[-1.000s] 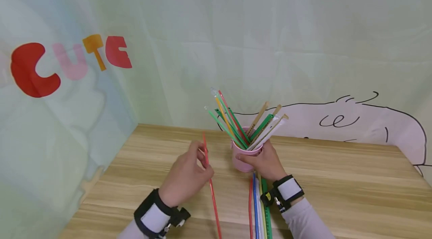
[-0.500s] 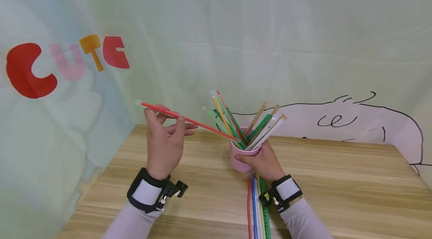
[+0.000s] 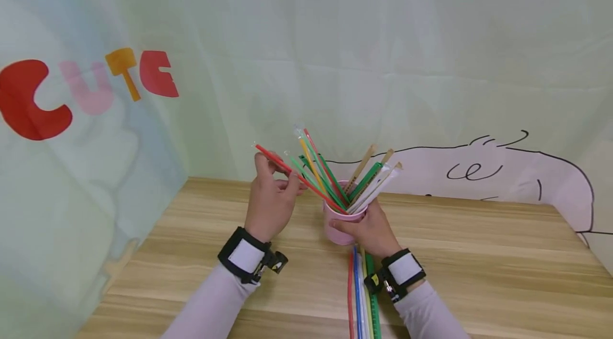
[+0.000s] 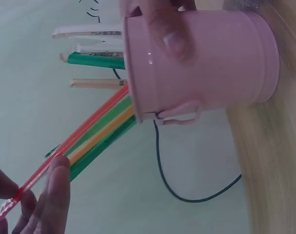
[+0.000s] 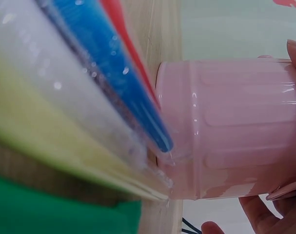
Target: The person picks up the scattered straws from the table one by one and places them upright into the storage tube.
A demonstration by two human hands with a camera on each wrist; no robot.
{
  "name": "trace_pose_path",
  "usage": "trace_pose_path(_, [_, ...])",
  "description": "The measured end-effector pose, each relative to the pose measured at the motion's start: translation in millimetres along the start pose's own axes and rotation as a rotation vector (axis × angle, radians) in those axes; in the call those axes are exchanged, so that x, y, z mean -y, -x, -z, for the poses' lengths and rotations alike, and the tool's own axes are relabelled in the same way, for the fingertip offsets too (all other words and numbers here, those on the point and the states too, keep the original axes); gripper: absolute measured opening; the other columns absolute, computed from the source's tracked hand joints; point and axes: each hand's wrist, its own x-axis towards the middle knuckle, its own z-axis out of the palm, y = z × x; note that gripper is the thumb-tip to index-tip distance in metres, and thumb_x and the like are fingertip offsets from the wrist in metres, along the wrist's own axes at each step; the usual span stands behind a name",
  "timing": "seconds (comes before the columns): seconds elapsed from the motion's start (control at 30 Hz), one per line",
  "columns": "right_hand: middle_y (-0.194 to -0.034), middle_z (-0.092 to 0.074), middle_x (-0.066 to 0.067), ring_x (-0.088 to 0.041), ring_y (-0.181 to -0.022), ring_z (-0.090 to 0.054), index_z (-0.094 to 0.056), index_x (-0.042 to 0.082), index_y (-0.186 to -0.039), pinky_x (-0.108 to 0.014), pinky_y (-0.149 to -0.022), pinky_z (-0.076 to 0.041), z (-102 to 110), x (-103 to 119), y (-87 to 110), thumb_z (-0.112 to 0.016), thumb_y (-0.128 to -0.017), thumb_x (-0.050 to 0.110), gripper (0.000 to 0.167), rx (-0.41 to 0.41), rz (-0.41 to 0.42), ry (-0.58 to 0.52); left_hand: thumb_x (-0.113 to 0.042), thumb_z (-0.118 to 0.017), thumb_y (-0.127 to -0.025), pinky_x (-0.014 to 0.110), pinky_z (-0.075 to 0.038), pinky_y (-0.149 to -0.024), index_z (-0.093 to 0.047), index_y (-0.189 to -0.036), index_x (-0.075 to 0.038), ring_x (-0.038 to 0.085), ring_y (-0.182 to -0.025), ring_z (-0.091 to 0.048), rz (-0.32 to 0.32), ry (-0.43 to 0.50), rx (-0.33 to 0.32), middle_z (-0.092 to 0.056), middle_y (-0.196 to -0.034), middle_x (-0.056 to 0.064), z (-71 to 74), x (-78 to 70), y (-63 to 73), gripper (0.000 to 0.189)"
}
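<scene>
- Red straw (image 3: 313,188) is pinched by the left hand (image 3: 269,205), its lower end held right of that pinch, at the mouth of the pink bucket (image 4: 221,68)
- Bucket wall is gripped by the right hand (image 3: 375,230)
- Straw row (image 3: 357,296) is laid just nearside of the right-hand grip

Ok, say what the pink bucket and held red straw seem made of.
Pink bucket: probably painted metal, glossy, given sharp highlights and shaped panels; plastic is possible. Red straw: likely shiny plastic, apparently film-wrapped, judging by its glints and see-through tip.

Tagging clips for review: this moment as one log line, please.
left hand: pinches red straw, lower end at mouth of pink bucket | right hand: grips bucket | table: more straws side by side
</scene>
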Motion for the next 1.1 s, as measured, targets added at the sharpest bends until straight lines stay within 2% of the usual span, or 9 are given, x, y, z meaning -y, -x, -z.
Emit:
trace_pose_path(0.17, [-0.140,-0.063,0.000,-0.020,-0.130,-0.060,-0.047,0.024,-0.149,-0.047,-0.113,-0.044,1,0,-0.2,-0.093,-0.076,0.014,0.086,0.001,-0.015,0.004,-0.013,-0.060,-0.102,0.029,-0.055,-0.057,-0.034,-0.125,-0.007,0.023,-0.080,-0.077,0.023,-0.129,0.043,-0.065,-0.109,0.012,-14.4,6.3,-2.6,0.035])
trace_pose_path(0.37, [-0.143,-0.061,-0.001,-0.022,-0.133,-0.058,-0.044,0.025,-0.151,-0.048,-0.114,-0.043,-1,0,-0.3,-0.093,-0.076,0.015,0.090,0.002,-0.033,0.000,-0.010,-0.063,-0.100,0.032,-0.060,-0.067,-0.037,-0.126,-0.007,0.022,-0.083,-0.073,0.009,-0.198,0.071,-0.068,-0.108,0.013,-30.2,19.6,-0.2,0.037])
trace_pose_path(0.53, [-0.140,-0.062,0.000,-0.021,-0.131,-0.059,-0.045,0.025,-0.150,-0.047,-0.113,-0.044,-1,-1,-0.3,-0.093,-0.075,0.014,0.090,-0.007,-0.033,-0.003,-0.006,-0.062,-0.098,0.038,-0.063,-0.082,-0.040,-0.124,-0.006,0.027,-0.094,-0.073,-0.031,-0.194,0.091,-0.071,-0.105,0.015,-36.9,27.9,0.5,0.035])
trace_pose_path(0.77, [-0.138,-0.063,0.001,-0.020,-0.131,-0.059,-0.048,0.024,-0.148,-0.046,-0.113,-0.044,-1,-1,-0.6,-0.094,-0.075,0.015,0.086,-0.008,-0.023,0.008,-0.010,-0.063,-0.097,0.039,-0.060,-0.088,-0.041,-0.121,-0.008,0.024,-0.102,-0.068,0.072,-0.113,0.126,-0.069,-0.102,0.009,-30.8,36.4,6.2,0.033])
trace_pose_path(0.87, [-0.140,-0.063,0.000,-0.021,-0.132,-0.058,-0.047,0.025,-0.148,-0.047,-0.113,-0.043,0,-1,-0.3,-0.094,-0.074,0.015,0.088,-0.012,-0.025,0.020,-0.003,-0.061,-0.093,0.043,-0.057,-0.092,-0.043,-0.126,-0.004,0.030,-0.110,-0.066,0.097,-0.105,0.174,-0.067,-0.110,0.012,-30.6,44.2,9.0,0.038])
trace_pose_path(0.93, [-0.141,-0.062,-0.001,-0.021,-0.133,-0.058,-0.047,0.025,-0.148,-0.047,-0.113,-0.043,0,-1,0.0,-0.094,-0.074,0.015,0.088,-0.011,-0.022,0.020,-0.001,-0.062,-0.089,0.047,-0.055,-0.096,-0.042,-0.134,-0.003,0.033,-0.116,-0.063,0.113,-0.124,0.225,-0.064,-0.119,0.015,-33.0,51.2,10.8,0.049])
trace_pose_path(1.1, [-0.140,-0.063,-0.002,-0.022,-0.132,-0.058,-0.048,0.024,-0.147,-0.046,-0.114,-0.043,-1,-2,0.1,-0.093,-0.075,0.013,0.086,-0.004,-0.009,0.003,-0.012,-0.077,-0.082,0.056,-0.044,-0.114,-0.034,-0.151,-0.002,0.040,-0.137,-0.049,0.120,-0.189,0.401,-0.048,-0.148,0.023,-44.0,64.4,17.0,0.083])
